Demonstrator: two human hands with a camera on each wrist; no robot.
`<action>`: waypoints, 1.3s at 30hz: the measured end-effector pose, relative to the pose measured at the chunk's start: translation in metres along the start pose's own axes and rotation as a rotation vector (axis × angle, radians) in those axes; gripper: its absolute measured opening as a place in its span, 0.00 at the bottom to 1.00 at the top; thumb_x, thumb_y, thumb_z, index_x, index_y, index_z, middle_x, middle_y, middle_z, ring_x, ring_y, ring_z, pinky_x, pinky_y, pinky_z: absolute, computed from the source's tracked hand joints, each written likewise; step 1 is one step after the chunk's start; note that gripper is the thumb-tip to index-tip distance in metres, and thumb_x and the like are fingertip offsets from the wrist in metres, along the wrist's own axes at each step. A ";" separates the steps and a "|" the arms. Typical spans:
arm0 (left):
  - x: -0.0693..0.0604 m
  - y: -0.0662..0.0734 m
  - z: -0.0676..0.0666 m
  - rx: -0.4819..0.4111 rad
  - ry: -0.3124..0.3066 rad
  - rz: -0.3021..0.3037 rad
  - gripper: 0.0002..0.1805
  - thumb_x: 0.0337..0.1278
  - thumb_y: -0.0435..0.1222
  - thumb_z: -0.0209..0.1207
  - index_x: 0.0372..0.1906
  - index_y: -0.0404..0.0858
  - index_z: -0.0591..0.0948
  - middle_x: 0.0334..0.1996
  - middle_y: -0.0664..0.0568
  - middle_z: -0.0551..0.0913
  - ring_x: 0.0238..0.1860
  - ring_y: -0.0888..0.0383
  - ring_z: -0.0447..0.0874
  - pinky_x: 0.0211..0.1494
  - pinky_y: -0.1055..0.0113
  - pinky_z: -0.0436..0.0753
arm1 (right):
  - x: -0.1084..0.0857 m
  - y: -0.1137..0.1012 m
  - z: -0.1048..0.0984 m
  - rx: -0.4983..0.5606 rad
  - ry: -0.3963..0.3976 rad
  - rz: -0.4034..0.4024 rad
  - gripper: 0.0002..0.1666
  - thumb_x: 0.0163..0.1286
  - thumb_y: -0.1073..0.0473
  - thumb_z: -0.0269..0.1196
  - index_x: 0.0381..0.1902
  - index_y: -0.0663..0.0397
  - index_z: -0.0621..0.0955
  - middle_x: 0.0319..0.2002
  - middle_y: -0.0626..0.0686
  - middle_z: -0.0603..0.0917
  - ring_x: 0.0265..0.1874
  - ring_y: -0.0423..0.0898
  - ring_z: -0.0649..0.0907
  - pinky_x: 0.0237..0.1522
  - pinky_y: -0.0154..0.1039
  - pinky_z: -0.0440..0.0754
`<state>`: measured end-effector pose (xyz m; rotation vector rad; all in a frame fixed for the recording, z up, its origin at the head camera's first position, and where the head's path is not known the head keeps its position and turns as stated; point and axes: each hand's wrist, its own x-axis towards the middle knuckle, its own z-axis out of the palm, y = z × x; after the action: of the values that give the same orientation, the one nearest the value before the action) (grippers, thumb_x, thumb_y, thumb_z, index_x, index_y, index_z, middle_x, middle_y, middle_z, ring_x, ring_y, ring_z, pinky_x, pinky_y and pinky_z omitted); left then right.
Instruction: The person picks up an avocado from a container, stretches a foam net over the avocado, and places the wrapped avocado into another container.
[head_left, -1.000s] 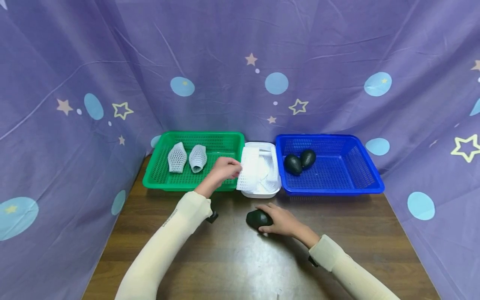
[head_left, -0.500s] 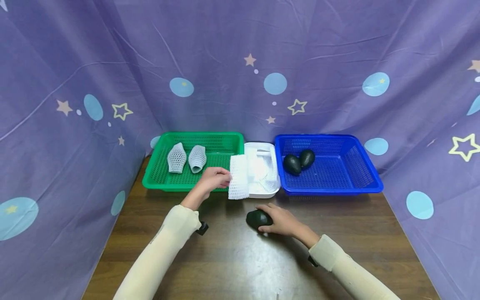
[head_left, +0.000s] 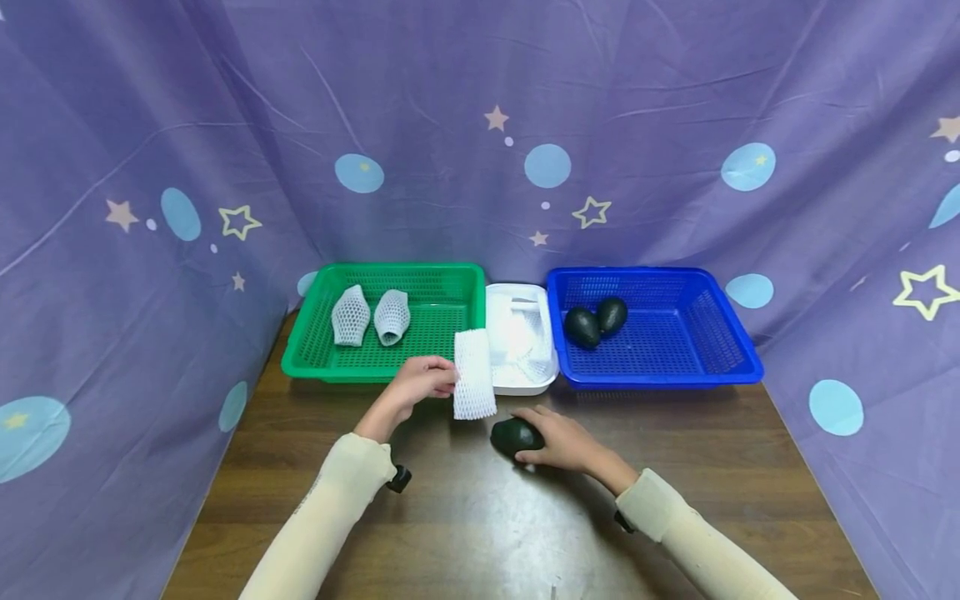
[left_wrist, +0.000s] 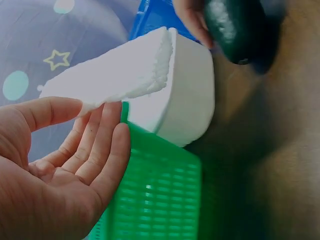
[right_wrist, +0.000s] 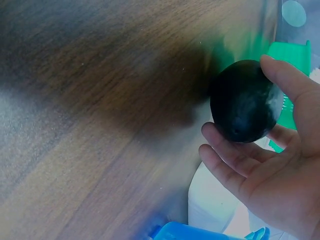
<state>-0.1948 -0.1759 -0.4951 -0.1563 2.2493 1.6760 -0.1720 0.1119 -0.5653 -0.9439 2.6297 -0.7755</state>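
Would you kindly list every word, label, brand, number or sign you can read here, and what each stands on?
No word, label, brand, number or sign can be read in any view.
Too small and faint to read: dark marks at the edge of the left arm's cream fabric sleeve.
The purple fabric backdrop carries only printed stars and rounded spots.
I see no text on the dark green avocado or white foam-mesh net.

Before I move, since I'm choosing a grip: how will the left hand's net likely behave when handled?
The net is probably light: the left hand pinches it at one edge. It juts out with little droop, so seems springy rather than limp. Its open mesh may squash easily.
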 end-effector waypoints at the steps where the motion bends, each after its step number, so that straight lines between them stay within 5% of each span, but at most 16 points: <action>1: -0.001 -0.004 0.001 -0.004 -0.010 -0.002 0.15 0.67 0.35 0.61 0.51 0.28 0.81 0.41 0.45 0.87 0.39 0.57 0.86 0.53 0.56 0.87 | 0.000 0.000 0.000 0.002 -0.001 0.000 0.43 0.61 0.45 0.75 0.71 0.49 0.73 0.58 0.58 0.81 0.50 0.52 0.84 0.48 0.53 0.84; 9: -0.007 -0.032 0.008 -0.026 -0.090 -0.035 0.14 0.66 0.33 0.61 0.50 0.26 0.81 0.36 0.49 0.87 0.36 0.59 0.86 0.57 0.50 0.86 | 0.001 -0.001 0.000 0.002 0.000 0.011 0.43 0.60 0.45 0.75 0.71 0.48 0.74 0.56 0.58 0.81 0.48 0.51 0.83 0.46 0.52 0.84; 18: -0.015 -0.050 0.008 -0.044 -0.082 -0.168 0.12 0.67 0.31 0.60 0.50 0.26 0.81 0.32 0.51 0.85 0.33 0.60 0.87 0.47 0.61 0.89 | 0.002 -0.001 -0.001 0.004 -0.002 0.008 0.43 0.61 0.45 0.75 0.71 0.49 0.73 0.58 0.59 0.81 0.52 0.54 0.83 0.51 0.56 0.83; 28: -0.019 -0.058 0.017 -0.104 -0.051 -0.262 0.13 0.65 0.29 0.59 0.50 0.26 0.81 0.31 0.52 0.84 0.29 0.63 0.87 0.36 0.70 0.88 | 0.001 -0.001 0.000 0.008 -0.011 0.014 0.44 0.61 0.45 0.75 0.71 0.50 0.73 0.58 0.60 0.81 0.52 0.54 0.83 0.51 0.56 0.83; 39: -0.017 -0.058 0.025 -0.124 -0.014 -0.284 0.13 0.63 0.30 0.60 0.49 0.27 0.81 0.29 0.52 0.84 0.27 0.64 0.85 0.35 0.70 0.88 | 0.000 -0.002 0.002 0.013 -0.001 0.016 0.44 0.60 0.45 0.75 0.72 0.49 0.72 0.60 0.60 0.80 0.52 0.54 0.83 0.50 0.56 0.83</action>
<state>-0.1578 -0.1716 -0.5482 -0.4680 2.0025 1.6535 -0.1706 0.1101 -0.5657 -0.9179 2.6255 -0.7869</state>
